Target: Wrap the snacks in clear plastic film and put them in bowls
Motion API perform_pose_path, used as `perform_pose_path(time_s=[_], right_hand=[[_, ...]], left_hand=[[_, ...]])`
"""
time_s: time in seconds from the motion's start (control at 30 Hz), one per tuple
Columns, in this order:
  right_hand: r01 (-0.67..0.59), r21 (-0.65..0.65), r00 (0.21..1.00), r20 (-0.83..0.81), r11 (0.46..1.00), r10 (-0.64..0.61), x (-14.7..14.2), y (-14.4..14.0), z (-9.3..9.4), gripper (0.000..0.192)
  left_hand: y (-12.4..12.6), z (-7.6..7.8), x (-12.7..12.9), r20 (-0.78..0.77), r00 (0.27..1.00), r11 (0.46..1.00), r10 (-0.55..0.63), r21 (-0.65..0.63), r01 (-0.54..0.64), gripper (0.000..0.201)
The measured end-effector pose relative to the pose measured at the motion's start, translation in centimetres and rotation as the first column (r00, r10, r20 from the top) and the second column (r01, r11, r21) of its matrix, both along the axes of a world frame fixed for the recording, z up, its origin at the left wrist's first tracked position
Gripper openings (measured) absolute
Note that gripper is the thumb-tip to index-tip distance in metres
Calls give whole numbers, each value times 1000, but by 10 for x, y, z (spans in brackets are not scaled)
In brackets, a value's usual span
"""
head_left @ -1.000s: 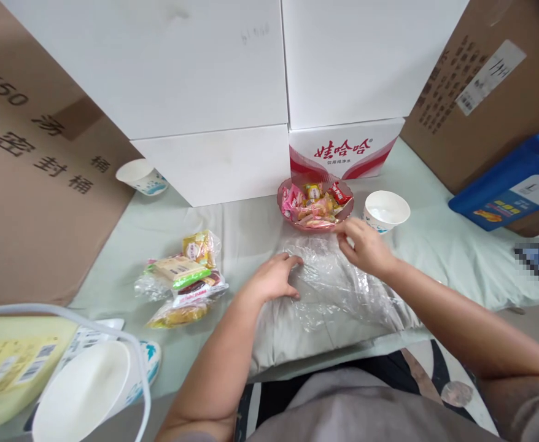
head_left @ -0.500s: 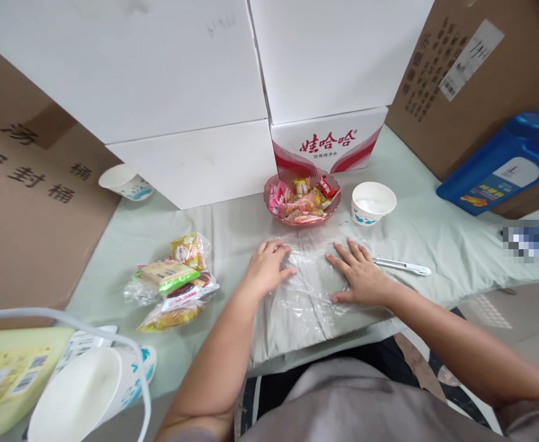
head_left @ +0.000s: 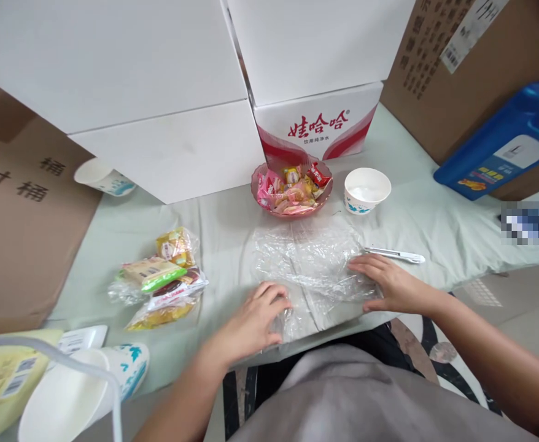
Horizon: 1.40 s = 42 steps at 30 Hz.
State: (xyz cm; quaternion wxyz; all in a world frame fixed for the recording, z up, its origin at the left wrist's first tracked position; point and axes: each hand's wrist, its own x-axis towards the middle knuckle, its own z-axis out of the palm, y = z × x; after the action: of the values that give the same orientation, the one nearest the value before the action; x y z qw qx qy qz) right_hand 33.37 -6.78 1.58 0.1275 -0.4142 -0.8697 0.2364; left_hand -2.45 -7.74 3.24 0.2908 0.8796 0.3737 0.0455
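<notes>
A crumpled sheet of clear plastic film (head_left: 306,261) lies spread on the cloth-covered table in front of me. My left hand (head_left: 255,319) rests at its near left corner, fingers apart and slightly bent. On the right edge of the film lies my right hand (head_left: 391,283), open, with its fingers stretched out and the thumb apart. Just beyond that hand is a white utility knife (head_left: 396,255). Behind the film stands a pink glass bowl (head_left: 292,212) full of wrapped sweets (head_left: 299,190). To its right is a paper cup (head_left: 366,191) with something white inside.
A pile of packaged snacks (head_left: 166,279) lies on the left. Several white boxes (head_left: 315,129) form a wall behind, with cardboard boxes (head_left: 25,233) at the sides. A blue bottle (head_left: 500,147) leans at the right. A large paper cup (head_left: 71,393) and a pale cable (head_left: 115,393) are near left.
Both hands have moved toward me and farther apart, to the near left corner and the right edge of the film. More of the film shows now. The view has shifted slightly.
</notes>
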Motion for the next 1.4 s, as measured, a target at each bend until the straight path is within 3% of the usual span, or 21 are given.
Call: perform_pose_path(time_s=[0.1, 0.17, 0.23, 0.33, 0.43, 0.53, 0.63, 0.77, 0.87, 0.97, 1.1, 1.2, 1.4], right_hand=[[19, 61, 1000, -3, 998, -19, 2, -12, -8, 37], [36, 63, 998, -59, 997, -33, 0, -17, -8, 17], [48, 20, 991, -123, 999, -45, -2, -19, -4, 13], [101, -111, 972, -200, 989, -122, -5, -21, 1, 15], [196, -239, 934, -250, 951, -256, -6, -21, -4, 21], [310, -322, 856, -315, 895, -410, -8, -20, -14, 26], [391, -408, 734, -402, 825, -547, -13, -17, -23, 36], [448, -435, 575, -529, 781, -624, -23, -7, -30, 40], [494, -414, 529, -555, 765, -642, -31, 2, -32, 37], [556, -353, 579, -486, 753, -655, -38, 8, -33, 32], [606, -27, 771, -226, 795, -595, -42, 7, -35, 29], [550, 164, 835, -106, 819, -539, -42, 3, -37, 29], [475, 314, 855, 57, 822, -516, -42, -2, -34, 29]], left_hand=[[-15, -15, -8, 46, 998, 998, 37, 52, -40, 10], [-22, -16, -13, 130, 989, 997, 72, 4, -73, 15], [-28, -11, -17, 200, 966, 979, 167, -147, -139, 17], [-34, -4, -20, 280, 885, 865, 371, -450, -220, 17], [-31, -9, -20, 361, 723, 754, 589, -566, -332, 18], [-18, -21, -18, 385, 529, 653, 756, -492, -576, 21], [-3, -29, -16, 394, 411, 553, 822, -378, -743, 22], [9, -32, -13, 365, 377, 473, 851, -222, -853, 15], [14, -34, -12, 323, 383, 431, 865, -90, -898, 10], [16, -41, -14, 253, 400, 395, 881, 72, -916, 8], [16, -49, -15, 132, 439, 402, 889, 235, -885, 11], [15, -50, -15, 123, 456, 411, 882, 275, -869, 12], [16, -48, -16, 170, 452, 417, 876, 207, -885, 13]])
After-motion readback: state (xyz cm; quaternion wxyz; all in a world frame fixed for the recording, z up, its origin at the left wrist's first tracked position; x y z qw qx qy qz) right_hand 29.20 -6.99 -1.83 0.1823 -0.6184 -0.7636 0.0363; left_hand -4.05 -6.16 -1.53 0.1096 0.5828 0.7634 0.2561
